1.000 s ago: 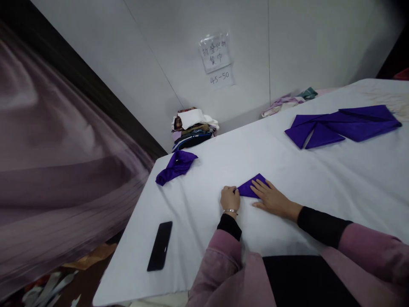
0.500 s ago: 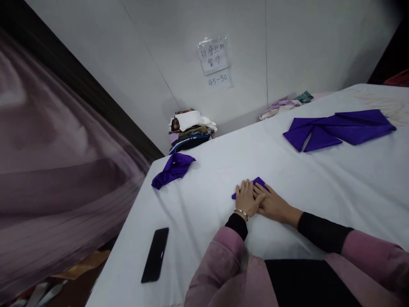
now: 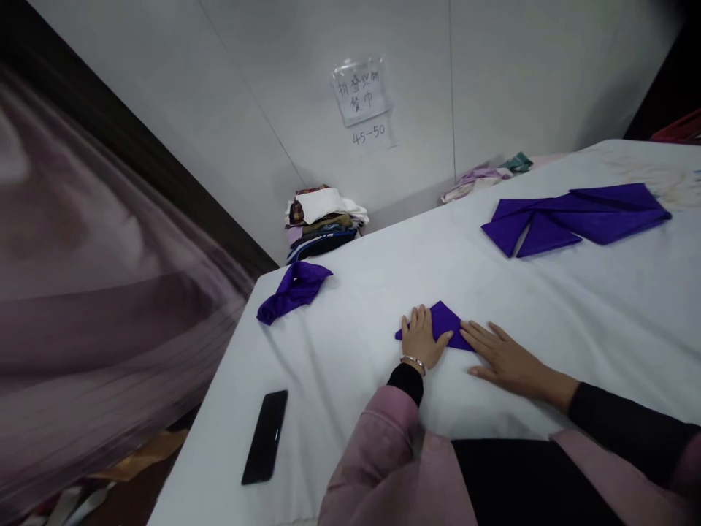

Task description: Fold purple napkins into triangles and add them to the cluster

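A small folded purple napkin (image 3: 446, 326) lies flat on the white-covered table (image 3: 350, 409) in front of me. My left hand (image 3: 423, 340) rests flat on its left part with the fingers spread, covering some of the cloth. At the napkin's right corner, the fingertips of my right hand (image 3: 504, 358) touch the fabric, fingers stretched out and the palm to the right of it. Neither hand grips anything.
Folded purple cloths (image 3: 580, 215) lie at the back right. A crumpled purple cloth (image 3: 296, 288) is near the left edge, with a black phone (image 3: 266, 437) closer to me. Stacked fabrics (image 3: 326, 223) stand beyond the table, below a paper sign (image 3: 361, 95) on the wall.
My right hand has slid right, away from my left hand, to the napkin's right corner, uncovering more of the purple cloth. The left hand has stayed in place.
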A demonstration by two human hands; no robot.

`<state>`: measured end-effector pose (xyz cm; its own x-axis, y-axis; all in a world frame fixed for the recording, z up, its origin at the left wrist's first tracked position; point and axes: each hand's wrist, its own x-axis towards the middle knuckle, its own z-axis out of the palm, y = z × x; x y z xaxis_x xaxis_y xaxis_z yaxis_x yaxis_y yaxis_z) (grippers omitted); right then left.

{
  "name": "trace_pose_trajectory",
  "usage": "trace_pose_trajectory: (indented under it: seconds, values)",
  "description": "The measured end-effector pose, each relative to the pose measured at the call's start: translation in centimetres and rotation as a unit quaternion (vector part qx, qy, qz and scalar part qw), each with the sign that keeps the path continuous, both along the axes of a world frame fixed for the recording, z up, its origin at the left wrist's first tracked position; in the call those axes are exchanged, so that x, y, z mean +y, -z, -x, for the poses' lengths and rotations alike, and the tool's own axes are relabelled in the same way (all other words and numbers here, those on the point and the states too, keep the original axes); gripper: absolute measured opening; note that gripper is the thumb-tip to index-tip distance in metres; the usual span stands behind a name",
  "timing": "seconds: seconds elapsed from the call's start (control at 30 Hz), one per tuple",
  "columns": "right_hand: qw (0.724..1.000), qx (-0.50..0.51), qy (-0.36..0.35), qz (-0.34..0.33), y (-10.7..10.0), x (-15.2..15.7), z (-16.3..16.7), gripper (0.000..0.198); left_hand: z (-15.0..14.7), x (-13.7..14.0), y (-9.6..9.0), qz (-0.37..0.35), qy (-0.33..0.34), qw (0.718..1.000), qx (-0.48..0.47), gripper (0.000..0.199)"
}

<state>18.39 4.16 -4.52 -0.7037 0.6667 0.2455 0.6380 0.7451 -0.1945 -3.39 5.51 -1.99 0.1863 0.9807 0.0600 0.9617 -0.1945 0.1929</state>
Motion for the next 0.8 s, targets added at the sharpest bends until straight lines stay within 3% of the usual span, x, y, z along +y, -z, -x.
trace_pose_trajectory:
  seconds: [0.17,0.3,0.47,0.6,0.67,0.8]
  values:
    - [0.999,-0.029,-0.006,0.021,0.4,-1.4,-3.1,0.079,-0.2,0.0,-0.2,0.008,-0.002,1.0,-0.006,0.078]
    - [0.998,-0.025,0.019,0.059,-1.4,-1.3,-3.6,0.076,-0.3,-0.2,-0.4,0.011,-0.005,1.0,-0.023,0.079]
    - [0.998,0.031,0.037,0.044,-4.4,1.7,2.1,0.073,-0.7,-0.2,-0.3,0.003,-0.004,0.999,-0.036,0.073]
    - [0.997,0.035,0.051,0.046,-2.9,4.2,6.5,0.075,0.5,0.2,-0.6,0.0,-0.011,0.996,-0.091,0.061]
    - [0.997,0.027,0.063,0.033,-1.4,4.8,7.1,0.076,2.5,0.2,-0.7,-0.032,-0.064,0.984,-0.161,0.051]
    - [0.998,0.011,0.067,0.009,0.3,4.9,6.7,0.075,7.6,-1.1,-0.7,-0.093,-0.218,0.923,-0.303,0.028]
